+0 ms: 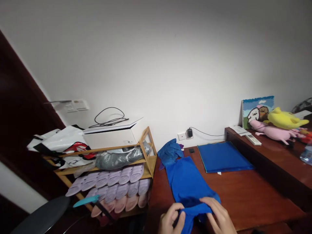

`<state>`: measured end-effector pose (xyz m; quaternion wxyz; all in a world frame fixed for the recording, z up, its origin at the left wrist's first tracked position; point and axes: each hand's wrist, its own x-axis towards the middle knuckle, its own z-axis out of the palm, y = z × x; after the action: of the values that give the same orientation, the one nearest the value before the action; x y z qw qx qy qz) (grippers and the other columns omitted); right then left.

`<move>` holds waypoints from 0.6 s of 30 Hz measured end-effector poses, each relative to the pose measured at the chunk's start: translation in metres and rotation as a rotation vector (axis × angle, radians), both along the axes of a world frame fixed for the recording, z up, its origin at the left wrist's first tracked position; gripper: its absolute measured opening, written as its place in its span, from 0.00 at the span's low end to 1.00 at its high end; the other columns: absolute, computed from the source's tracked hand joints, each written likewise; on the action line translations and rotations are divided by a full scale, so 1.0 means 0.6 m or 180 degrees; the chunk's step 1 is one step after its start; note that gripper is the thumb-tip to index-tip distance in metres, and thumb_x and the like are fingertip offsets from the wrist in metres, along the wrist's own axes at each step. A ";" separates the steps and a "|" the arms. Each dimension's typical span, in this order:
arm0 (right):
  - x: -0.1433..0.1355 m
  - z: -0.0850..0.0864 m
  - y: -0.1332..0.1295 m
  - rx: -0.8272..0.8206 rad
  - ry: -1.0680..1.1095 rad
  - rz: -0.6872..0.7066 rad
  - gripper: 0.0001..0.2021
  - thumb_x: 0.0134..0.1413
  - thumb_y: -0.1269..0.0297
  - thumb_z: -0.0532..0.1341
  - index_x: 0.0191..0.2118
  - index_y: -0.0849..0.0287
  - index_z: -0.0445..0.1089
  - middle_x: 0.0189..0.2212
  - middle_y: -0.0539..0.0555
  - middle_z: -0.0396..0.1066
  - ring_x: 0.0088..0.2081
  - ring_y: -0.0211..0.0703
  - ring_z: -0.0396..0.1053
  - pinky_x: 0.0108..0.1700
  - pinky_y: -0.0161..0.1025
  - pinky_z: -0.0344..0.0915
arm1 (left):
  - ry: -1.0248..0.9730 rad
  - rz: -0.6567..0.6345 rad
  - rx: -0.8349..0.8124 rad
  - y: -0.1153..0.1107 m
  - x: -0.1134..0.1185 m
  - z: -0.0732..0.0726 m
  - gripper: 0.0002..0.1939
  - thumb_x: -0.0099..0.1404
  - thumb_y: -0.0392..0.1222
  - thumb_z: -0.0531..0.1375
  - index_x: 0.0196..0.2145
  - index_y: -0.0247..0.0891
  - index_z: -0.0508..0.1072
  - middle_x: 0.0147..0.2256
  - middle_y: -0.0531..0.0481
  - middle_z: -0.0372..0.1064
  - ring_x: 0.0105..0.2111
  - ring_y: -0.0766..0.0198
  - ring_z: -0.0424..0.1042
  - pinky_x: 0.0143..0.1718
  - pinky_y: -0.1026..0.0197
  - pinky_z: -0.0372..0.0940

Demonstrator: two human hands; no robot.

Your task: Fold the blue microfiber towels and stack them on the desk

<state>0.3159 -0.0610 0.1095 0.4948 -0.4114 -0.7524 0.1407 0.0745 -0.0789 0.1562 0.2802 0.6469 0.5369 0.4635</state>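
A long piece of blue cloth point(188, 177) lies over the wooden desk, its near end lifted in both hands at the bottom of the view. My left hand point(172, 218) is closed on the left side of the raised edge. On the right side of that edge, my right hand point(218, 214) pinches the fabric between thumb and fingers. The cloth's far end meets a crumpled darker blue cloth point(170, 152) near the wall. To the right lies a flat, neatly folded blue cloth point(224, 157) with a small white tag at its front edge.
The wooden desk point(246, 195) has a raised shelf point(273, 159) at right, bearing plush toys point(275, 130), a white remote point(253, 139) and a picture point(258, 110). A rack of slippers point(117, 175) with a white box point(110, 136) stands left. A charger point(190, 132) is plugged into the wall.
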 end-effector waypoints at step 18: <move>-0.013 0.060 -0.058 -0.0012 -0.0831 -0.0315 0.20 0.55 0.72 0.62 0.53 0.49 0.71 0.47 0.55 0.76 0.48 0.51 0.76 0.50 0.44 0.75 | 0.0706 0.0246 0.0487 -0.038 -0.039 0.051 0.18 0.69 0.59 0.61 0.34 0.45 0.82 0.20 0.55 0.69 0.20 0.66 0.67 0.25 0.69 0.65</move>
<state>0.3078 -0.0960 0.1452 0.3983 -0.4638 -0.7889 0.0628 0.0512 -0.1019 0.1868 0.1509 0.6925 0.5522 0.4391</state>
